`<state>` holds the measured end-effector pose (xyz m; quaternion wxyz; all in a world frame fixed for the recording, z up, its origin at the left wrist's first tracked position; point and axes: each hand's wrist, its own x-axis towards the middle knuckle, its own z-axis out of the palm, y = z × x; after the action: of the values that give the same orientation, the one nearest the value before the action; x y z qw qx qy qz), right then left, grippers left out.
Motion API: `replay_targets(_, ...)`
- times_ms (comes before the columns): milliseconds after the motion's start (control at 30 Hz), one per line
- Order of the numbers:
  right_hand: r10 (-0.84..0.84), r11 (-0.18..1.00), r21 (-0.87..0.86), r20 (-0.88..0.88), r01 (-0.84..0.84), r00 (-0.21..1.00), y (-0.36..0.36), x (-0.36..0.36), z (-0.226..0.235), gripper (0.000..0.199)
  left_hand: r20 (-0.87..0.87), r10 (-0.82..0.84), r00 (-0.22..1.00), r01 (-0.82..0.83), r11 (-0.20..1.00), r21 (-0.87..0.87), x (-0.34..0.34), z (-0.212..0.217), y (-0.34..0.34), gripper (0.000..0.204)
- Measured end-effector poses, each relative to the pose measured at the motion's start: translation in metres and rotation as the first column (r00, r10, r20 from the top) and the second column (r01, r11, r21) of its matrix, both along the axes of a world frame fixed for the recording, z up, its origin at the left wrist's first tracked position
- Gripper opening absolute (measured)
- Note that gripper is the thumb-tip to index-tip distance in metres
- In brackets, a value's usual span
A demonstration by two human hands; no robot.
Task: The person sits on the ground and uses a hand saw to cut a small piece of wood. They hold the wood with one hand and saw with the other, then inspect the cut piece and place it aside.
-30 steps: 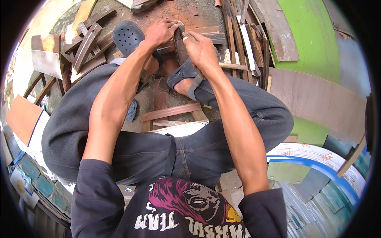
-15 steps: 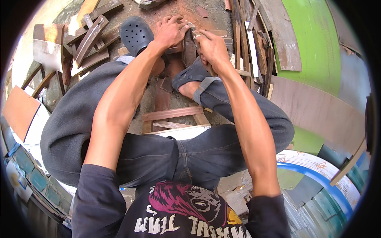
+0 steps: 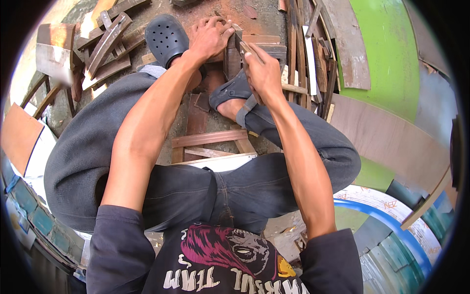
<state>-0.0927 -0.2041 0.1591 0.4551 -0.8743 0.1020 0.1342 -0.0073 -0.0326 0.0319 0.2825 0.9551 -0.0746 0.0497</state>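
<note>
My left hand (image 3: 209,39) is closed over the far end of a narrow brown wooden piece (image 3: 232,61), its fingers bent across the edge. Just right of it, my right hand (image 3: 264,73) grips a long, narrow dark tool that looks like a hand saw (image 3: 243,45), seen nearly edge-on. Its far end reaches the wood beside my left fingertips. My dark clog (image 3: 230,91) is against the near end of the piece. Reddish dust (image 3: 226,10) covers the ground beyond my hands. The exact contact between tool and wood is too small to make out.
Scrap wood (image 3: 108,46) lies heaped at the left, with long strips (image 3: 296,44) stacked at the right. A small wooden frame (image 3: 210,139) lies between my legs. Green board (image 3: 384,54) and a brown panel (image 3: 387,130) are farther right. My other clog (image 3: 166,39) is left of my hands.
My right hand has drawn back toward me with the tool, showing more of it near the wood. My left hand stays on the piece. The whole view has shifted slightly.
</note>
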Motion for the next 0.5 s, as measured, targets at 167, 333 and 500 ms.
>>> replay_targets(167,0.016,1.000,0.027,-0.015,-0.016,1.000,-0.010,-0.054,0.049,0.046,-0.050,0.044,0.998,-0.042,0.998,0.036,-0.008,-0.002,0.012,0.043)
replay_targets(333,-0.128,0.985,0.068,-0.317,0.157,0.940,-0.032,-0.116,0.124,0.045,-0.059,0.074,0.996,-0.079,0.993,-0.086,-0.021,-0.014,0.012,0.044)
replay_targets(500,0.039,0.999,-0.026,0.036,-0.038,0.999,0.010,0.003,0.008,0.045,-0.172,-0.049,0.984,0.052,0.999,0.015,-0.007,0.013,0.005,0.044)
